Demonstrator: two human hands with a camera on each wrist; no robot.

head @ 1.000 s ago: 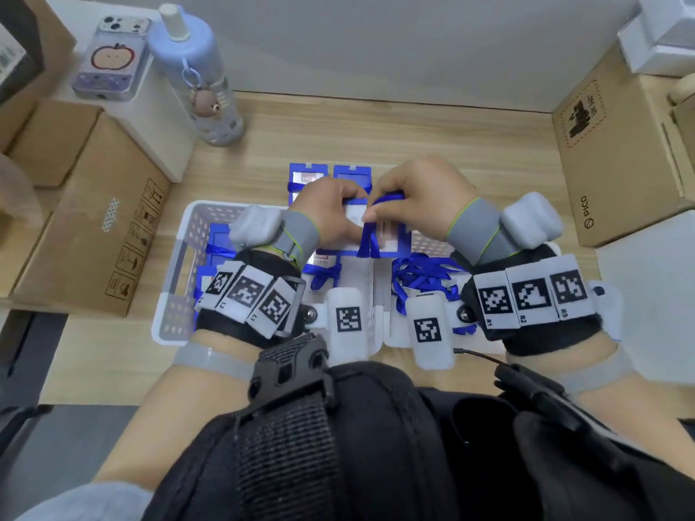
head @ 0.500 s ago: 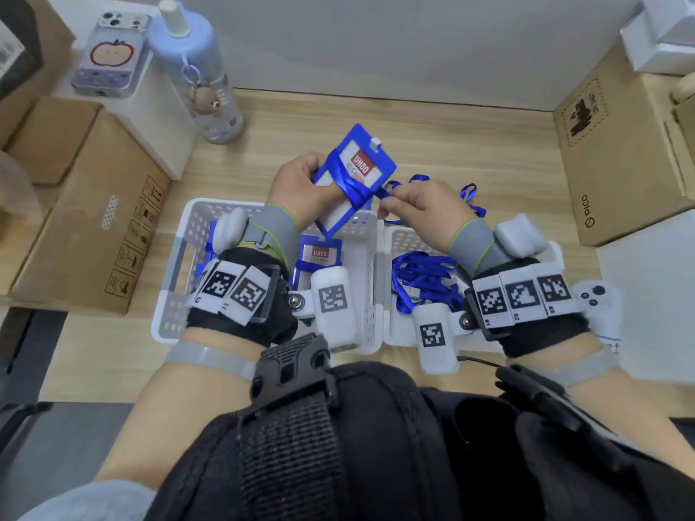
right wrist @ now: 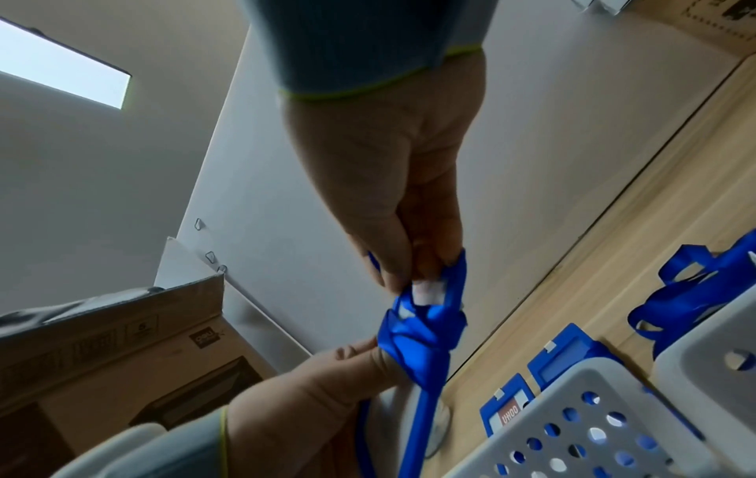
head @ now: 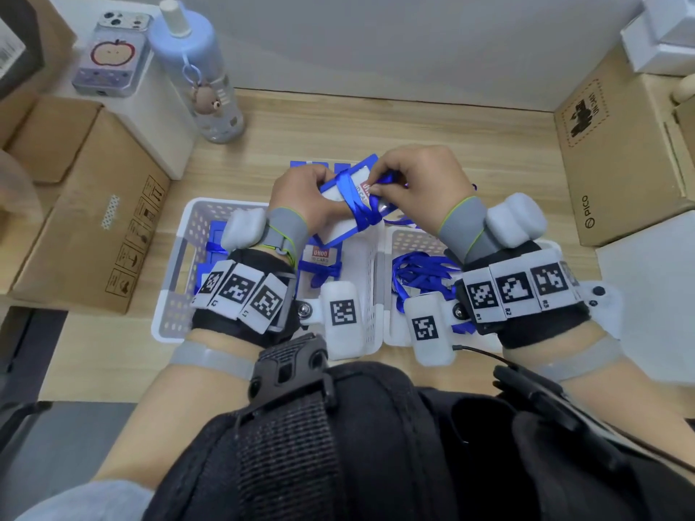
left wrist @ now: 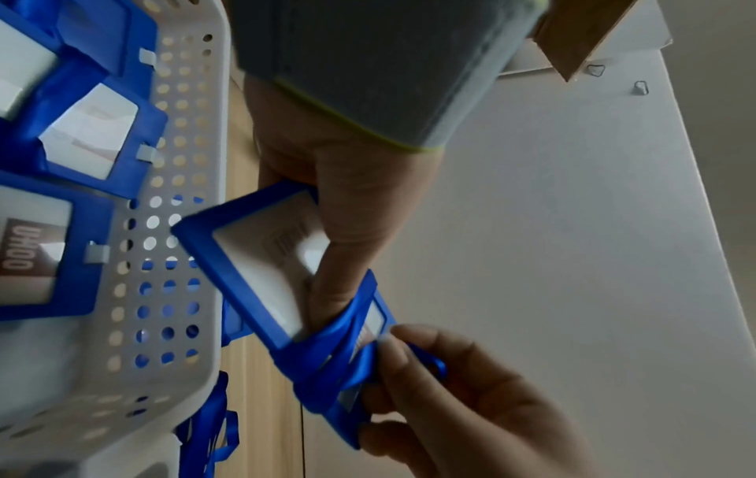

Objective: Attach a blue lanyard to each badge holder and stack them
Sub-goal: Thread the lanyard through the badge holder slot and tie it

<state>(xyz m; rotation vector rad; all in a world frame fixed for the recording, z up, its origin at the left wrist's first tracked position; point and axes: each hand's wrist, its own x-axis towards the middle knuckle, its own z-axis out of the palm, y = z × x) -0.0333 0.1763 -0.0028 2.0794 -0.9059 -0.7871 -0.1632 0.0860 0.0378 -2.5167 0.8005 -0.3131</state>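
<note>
My left hand (head: 317,191) grips a blue-framed badge holder (head: 338,235) above the gap between two white baskets; its thumb lies across the clear window (left wrist: 262,268). A blue lanyard (head: 353,201) is wound round the middle of the holder. My right hand (head: 373,188) pinches the lanyard's end at the holder's far right edge, and in the right wrist view its fingertips (right wrist: 409,268) squeeze the ribbon (right wrist: 421,330) beside a small white clip. More badge holders (head: 319,257) lie in the left basket (head: 195,227). Loose lanyards (head: 421,272) fill the right basket (head: 410,235).
Blue badge holders (right wrist: 507,414) with lanyards lie on the wooden table behind the baskets. A blue bottle (head: 203,80) and a phone (head: 113,54) stand at the back left. Cardboard boxes (head: 82,216) flank the table on the left and right (head: 616,152).
The badge holder was held up and tilted with the lanyard trailing to the right. It is lower now, the lanyard is wound round it, and my right hand has closed in on it.
</note>
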